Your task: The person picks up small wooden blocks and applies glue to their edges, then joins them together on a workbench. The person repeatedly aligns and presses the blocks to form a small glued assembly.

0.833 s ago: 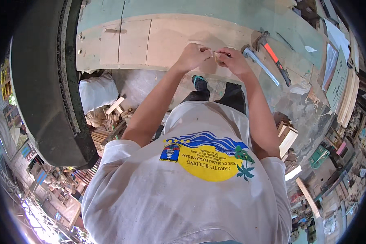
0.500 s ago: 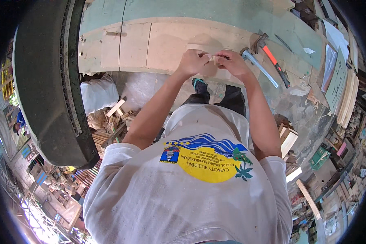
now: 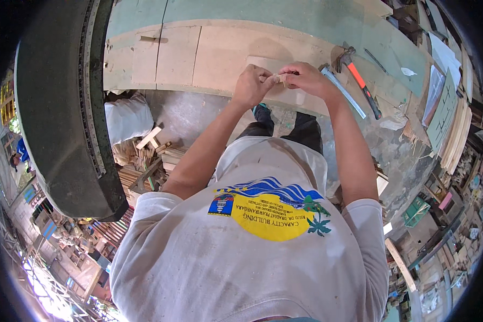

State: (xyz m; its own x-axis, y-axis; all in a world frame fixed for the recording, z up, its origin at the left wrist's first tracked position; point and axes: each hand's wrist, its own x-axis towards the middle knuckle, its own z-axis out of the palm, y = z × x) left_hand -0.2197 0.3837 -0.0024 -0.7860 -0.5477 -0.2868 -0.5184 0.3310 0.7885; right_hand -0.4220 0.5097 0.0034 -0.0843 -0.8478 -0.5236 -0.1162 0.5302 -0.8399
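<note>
Left of orange-and-black-handled claw hammer [image 3: 358, 78]: left hand [image 3: 250, 87], right hand [image 3: 310, 81] both pinching small pale piece [image 3: 281, 79], material unclear; slack pinch could drop it.

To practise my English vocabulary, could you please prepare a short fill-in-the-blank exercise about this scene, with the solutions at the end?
1. The left hand and the right hand pinch a small piece, and the hammer lies nearer to the ____ hand.
2. The sack is ____ in colour.
3. On the shirt, the large round print is ____.

Missing words: right; white; yellow.
</note>
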